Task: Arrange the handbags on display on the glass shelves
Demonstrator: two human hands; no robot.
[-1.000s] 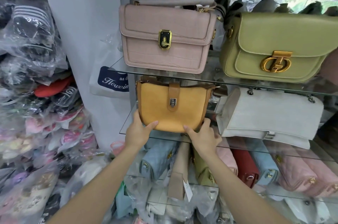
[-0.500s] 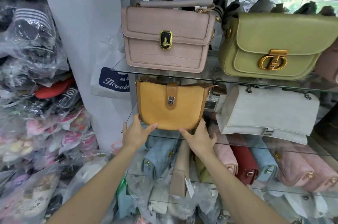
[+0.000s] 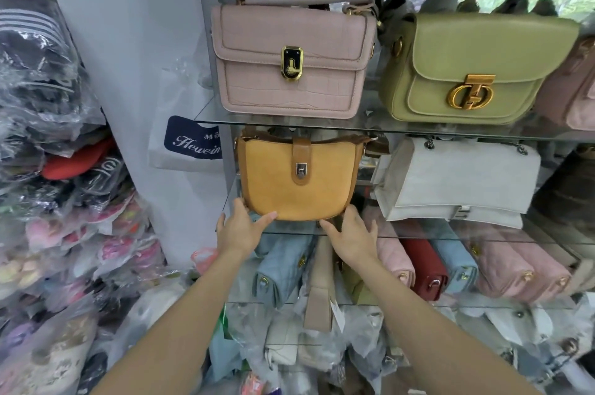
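Yellow bag [image 3: 297, 180] now seated upright at the left end of the middle shelf [image 3: 483, 237], near its front edge, left hand [image 3: 240, 230] and right hand [image 3: 349, 233] slackened to open fingers merely touching its bottom corners, so placement looks about finished

Head view looks forward, slightly down, close on the glass shelves [image 3: 418, 132].

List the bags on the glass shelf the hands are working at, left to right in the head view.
Mustard-yellow bag, with the left hand and right hand at its base → white bag → a dark bag, cut off at the right edge.
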